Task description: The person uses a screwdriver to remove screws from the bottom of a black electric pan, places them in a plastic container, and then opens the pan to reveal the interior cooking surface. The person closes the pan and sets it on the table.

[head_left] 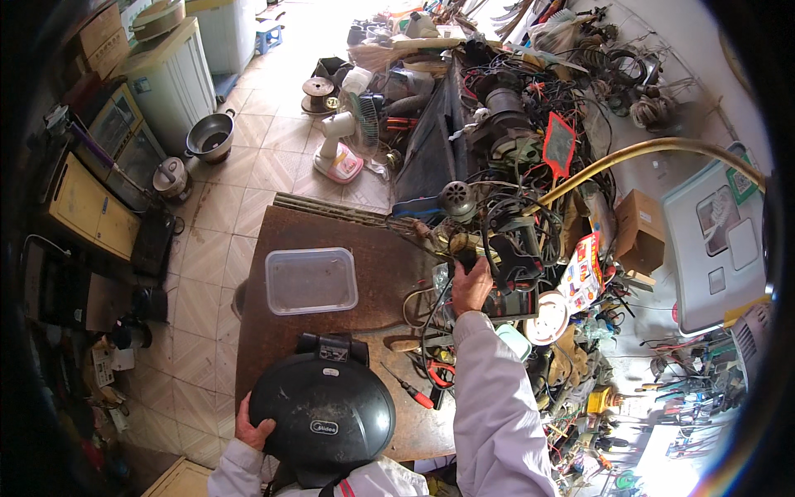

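Note:
A round black electric baking pan (323,406), lid down, stands at the near edge of the brown table (381,273). My left hand (255,424) grips its left rim, thumb on top and fingers partly hidden at the side. Farther off on the right, my right hand (472,287) reaches into a heap of tools and cables. Its fingers curl at a dark part just below a brass-coloured metal piece (465,245); what they hold is hard to see. Between pan and right forearm lie a red-handled screwdriver (411,388) and a red-handled tool (442,374).
A clear plastic box (310,282) sits on the table beyond the pan. Piled cables, motors and a red mesh swatter (559,145) crowd the right side. A yellow hose (646,149) arches over them. A small fan (338,153) and a metal pot (211,137) stand on the tiled floor.

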Demonstrator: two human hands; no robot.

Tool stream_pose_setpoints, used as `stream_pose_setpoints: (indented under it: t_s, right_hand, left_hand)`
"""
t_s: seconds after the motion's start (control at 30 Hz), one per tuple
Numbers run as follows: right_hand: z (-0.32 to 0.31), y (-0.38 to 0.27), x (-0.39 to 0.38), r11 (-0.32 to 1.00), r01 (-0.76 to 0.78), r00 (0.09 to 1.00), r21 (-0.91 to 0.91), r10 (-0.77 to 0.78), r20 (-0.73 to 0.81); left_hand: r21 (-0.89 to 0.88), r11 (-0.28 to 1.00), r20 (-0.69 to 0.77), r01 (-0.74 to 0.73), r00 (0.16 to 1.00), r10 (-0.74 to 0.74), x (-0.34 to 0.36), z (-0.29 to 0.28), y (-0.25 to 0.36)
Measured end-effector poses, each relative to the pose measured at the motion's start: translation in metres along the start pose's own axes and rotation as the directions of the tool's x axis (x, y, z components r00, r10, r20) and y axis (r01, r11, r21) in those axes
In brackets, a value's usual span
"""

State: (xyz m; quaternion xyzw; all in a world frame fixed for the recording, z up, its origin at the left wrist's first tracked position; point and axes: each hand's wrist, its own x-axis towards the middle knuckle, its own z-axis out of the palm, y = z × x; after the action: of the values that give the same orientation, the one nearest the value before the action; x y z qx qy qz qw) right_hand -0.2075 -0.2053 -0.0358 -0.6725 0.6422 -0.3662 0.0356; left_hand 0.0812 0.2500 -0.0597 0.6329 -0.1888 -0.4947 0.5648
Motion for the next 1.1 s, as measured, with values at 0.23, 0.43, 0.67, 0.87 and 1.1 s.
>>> stream_pose_setpoints:
  t_s: [0.23, 0.43, 0.67, 0.87, 1.1]
  right_hand:
    - [-0.006, 0.015, 0.013, 0.987, 0.036, 0.996, -0.154, -0.023, 0.086]
    - [-0.006, -0.003, 0.025, 0.985, -0.144, 0.981, 0.100, 0.129, 0.146]
    - [-0.007, 0.002, 0.035, 0.990, -0.104, 0.979, 0.097, 0.085, 0.185]
    - [-0.065, -0.012, -0.003, 0.986, -0.055, 0.924, -0.158, 0.110, 0.366]
    - [-0.222, -0.012, -0.261, 0.992, -0.010, 0.599, 0.125, -0.094, 0.795]
  left_hand:
    - [0.005, 1.000, -0.025, 0.021, 0.999, -0.020, -0.002, 0.008, 0.011]
    - [0.011, 0.998, -0.039, 0.058, 0.998, -0.058, -0.006, 0.004, 0.002]
    - [0.154, 0.988, -0.007, 0.024, 1.000, -0.023, 0.000, -0.012, -0.015]
    - [0.018, 1.000, 0.012, 0.025, 1.000, -0.025, 0.002, -0.013, -0.021]
    - [0.028, 0.999, 0.024, -0.020, 1.000, 0.019, 0.003, -0.009, -0.030]
